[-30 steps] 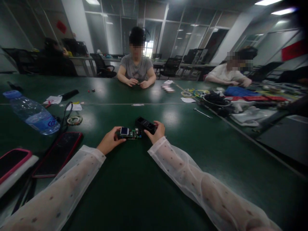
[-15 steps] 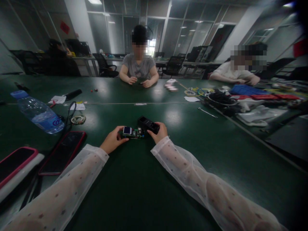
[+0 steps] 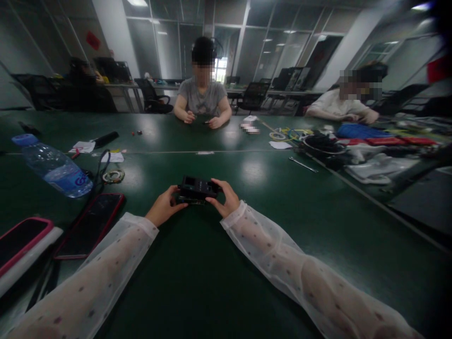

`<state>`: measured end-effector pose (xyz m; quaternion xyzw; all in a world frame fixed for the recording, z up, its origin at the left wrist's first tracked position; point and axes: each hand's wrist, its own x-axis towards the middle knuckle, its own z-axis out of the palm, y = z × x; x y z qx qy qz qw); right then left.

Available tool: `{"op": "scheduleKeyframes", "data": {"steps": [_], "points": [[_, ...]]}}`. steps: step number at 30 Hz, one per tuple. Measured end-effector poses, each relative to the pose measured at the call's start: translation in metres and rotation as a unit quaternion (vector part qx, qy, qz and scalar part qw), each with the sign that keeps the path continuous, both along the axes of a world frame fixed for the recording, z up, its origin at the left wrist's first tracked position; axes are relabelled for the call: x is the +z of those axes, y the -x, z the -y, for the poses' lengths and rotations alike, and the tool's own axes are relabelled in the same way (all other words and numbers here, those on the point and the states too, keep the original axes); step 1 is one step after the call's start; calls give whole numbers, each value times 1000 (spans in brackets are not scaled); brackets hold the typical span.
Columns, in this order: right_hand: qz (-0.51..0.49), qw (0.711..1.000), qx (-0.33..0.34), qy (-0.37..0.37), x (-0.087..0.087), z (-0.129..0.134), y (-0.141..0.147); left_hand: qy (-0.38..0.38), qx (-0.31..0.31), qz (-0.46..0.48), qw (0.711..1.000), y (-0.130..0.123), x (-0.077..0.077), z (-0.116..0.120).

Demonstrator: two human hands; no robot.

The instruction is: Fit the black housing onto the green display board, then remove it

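A black plastic housing [image 3: 199,186] with a window at its left end lies over a green circuit board [image 3: 192,201], of which only the near lower edge shows. My left hand [image 3: 164,205] grips the board's left end between thumb and fingers. At the right end, my right hand [image 3: 226,198] pinches the housing, thumb on the near side and fingers on the far side. Both hands are just above the green table [image 3: 197,273]. Whether housing and board are fully seated together cannot be made out.
On the left are a water bottle [image 3: 58,167], a red-edged phone [image 3: 90,226], a pink-cased phone [image 3: 23,240] and a coiled cable [image 3: 113,175]. A wrench [image 3: 302,165] and piled cables and bags [image 3: 381,165] lie at right. A person [image 3: 202,94] sits opposite.
My right hand has brought the black housing leftward over the circuit board, covering its screen and most of its top. My left hand has stayed nearly in place.
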<state>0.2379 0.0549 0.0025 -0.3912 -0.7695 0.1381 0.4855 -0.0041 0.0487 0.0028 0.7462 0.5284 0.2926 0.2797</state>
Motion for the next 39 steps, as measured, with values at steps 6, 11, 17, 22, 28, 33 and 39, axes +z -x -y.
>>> {"op": "scheduleKeyframes", "data": {"steps": [6,11,17,22,28,33,39], "points": [[21,998,17,48,-4,-4,0,-17,-6,7,1000,0,1,0],[31,997,32,61,-7,-6,1,-15,-1,4,1000,0,2,1],[89,993,17,80,-9,-7,1,-19,-2,11,1000,-1,4,3],[91,992,13,82,-13,-9,0,-16,-7,-2,1000,0,4,2],[76,988,27,129,-17,-12,0,-19,-9,10,1000,-1,4,2],[66,982,23,173,-13,-10,1,-15,-15,8,1000,0,5,3],[44,982,24,184,-6,-6,2,-16,-14,10,1000,1,3,1]]}}
